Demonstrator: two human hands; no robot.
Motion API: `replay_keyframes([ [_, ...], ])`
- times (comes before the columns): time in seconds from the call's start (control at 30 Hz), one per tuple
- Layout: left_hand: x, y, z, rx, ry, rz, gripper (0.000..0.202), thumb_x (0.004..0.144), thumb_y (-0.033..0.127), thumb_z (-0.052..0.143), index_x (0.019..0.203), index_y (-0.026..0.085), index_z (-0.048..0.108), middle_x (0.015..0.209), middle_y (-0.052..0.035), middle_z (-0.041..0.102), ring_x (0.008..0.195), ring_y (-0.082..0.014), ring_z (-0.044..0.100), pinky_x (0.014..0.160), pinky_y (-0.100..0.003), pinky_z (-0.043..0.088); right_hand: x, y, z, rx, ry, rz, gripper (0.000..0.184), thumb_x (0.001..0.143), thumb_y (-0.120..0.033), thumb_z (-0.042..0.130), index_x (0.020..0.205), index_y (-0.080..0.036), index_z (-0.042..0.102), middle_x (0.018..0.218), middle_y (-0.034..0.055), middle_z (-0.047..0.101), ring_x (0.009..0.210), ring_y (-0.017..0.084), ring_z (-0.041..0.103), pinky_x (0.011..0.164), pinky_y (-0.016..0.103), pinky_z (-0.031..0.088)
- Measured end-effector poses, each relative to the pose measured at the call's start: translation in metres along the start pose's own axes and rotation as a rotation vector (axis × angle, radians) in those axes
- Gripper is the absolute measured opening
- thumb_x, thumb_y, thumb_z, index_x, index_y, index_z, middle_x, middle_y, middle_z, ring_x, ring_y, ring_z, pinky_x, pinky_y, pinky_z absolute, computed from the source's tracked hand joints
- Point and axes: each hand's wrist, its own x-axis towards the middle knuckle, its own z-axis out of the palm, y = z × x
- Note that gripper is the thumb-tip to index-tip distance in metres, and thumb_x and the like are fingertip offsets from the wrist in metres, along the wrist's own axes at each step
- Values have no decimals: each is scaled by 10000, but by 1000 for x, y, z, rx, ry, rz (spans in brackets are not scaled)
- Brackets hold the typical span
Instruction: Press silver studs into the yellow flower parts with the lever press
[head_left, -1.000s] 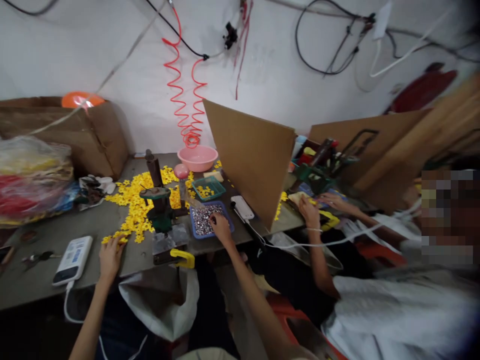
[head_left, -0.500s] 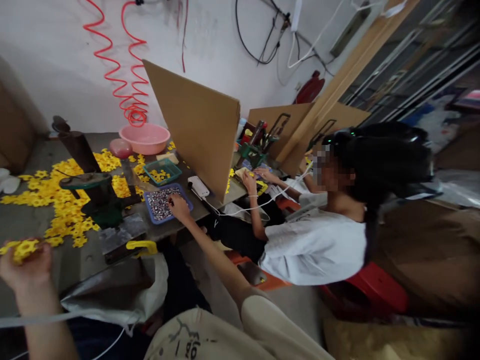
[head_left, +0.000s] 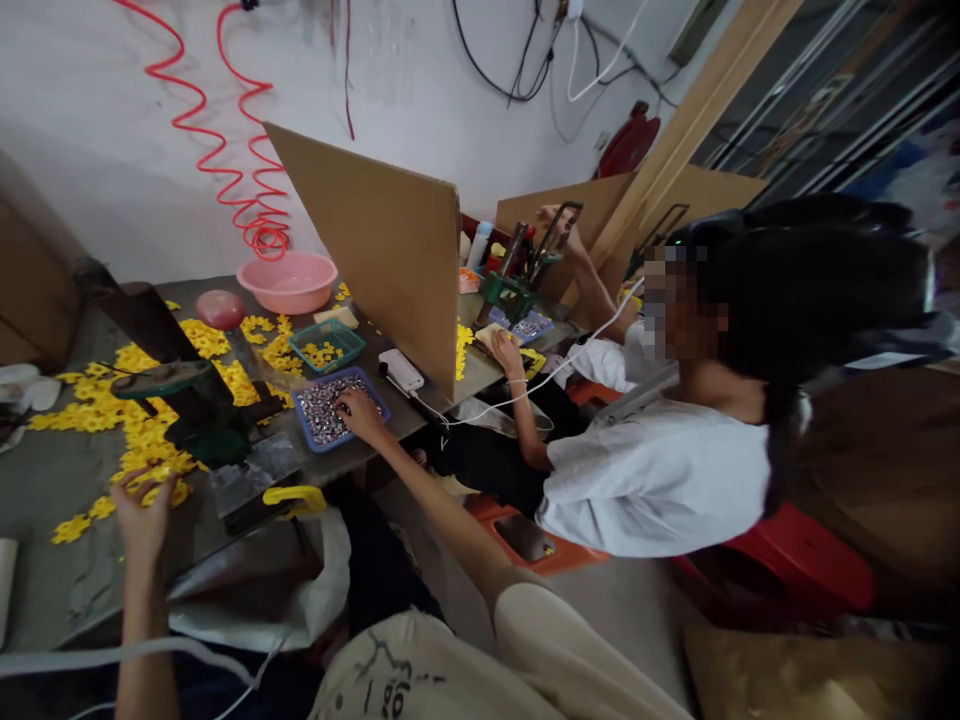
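My left hand [head_left: 144, 508] is over the near end of a spread of yellow flower-shaped plastic pieces [head_left: 135, 400]. Its fingers are apart, with the tips among the pieces. My right hand [head_left: 364, 417] reaches into a blue tray [head_left: 306, 432] of small shiny metal-coloured bits [head_left: 324, 402]. Its fingers are bent together at the bits, and what lies between the tips is too small to make out. Between my hands stands a dark green hand press [head_left: 214, 435] with a red ball knob [head_left: 220, 310] on its lever.
Behind the blue tray are a green basket [head_left: 352, 352] with yellow pieces and a pink basin [head_left: 289, 283]. A cardboard divider [head_left: 375, 230] stands right of them. A white bag [head_left: 330, 580] hangs at the table edge near a yellow handle [head_left: 296, 497]. A co-worker [head_left: 660, 470] sits to the right.
My left hand has moved right and away from me, from holding yellow pieces at the far left to the pile, fingers now spread. My right hand stays at the tray. The view has shifted slightly.
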Motion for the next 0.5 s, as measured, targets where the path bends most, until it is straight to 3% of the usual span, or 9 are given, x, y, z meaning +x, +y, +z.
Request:
replay_keyframes([
  [0.1, -3, 4, -2, -68, -51, -30, 537, 633, 571, 601, 1027, 207, 583, 1097, -73, 663, 935, -241, 626, 807, -357, 533, -1, 0, 1, 34, 19, 27, 126, 884, -118, 591, 926, -156, 704, 1015, 80, 676, 970, 179, 598, 904, 289, 450],
  [0.23, -12, 20, -5, -37, -86, -20, 560, 647, 551, 580, 1074, 197, 658, 1090, -59, 680, 971, -259, 623, 915, -389, 495, -3, -1, 1, 74, 41, 72, 107, 887, -148, 610, 893, -164, 715, 1012, 85, 682, 931, 175, 606, 872, 281, 451],
  [0.37, -20, 27, -3, 64, -130, -21, 604, 636, 559, 583, 1096, 177, 668, 932, -47, 670, 905, -263, 634, 879, -382, 500, -4, -3, -1, 100, 48, 110, 132, 909, -184, 594, 891, -169, 724, 974, 73, 698, 914, 167, 610, 834, 260, 447],
  [0.5, -22, 27, 1, 97, -144, 22, 653, 641, 584, 597, 1156, 182, 625, 897, -43, 641, 866, -255, 634, 771, -341, 506, -4, -4, -2, 115, 53, 127, 125, 903, -176, 601, 917, -180, 725, 959, 58, 703, 932, 164, 602, 847, 256, 437],
])
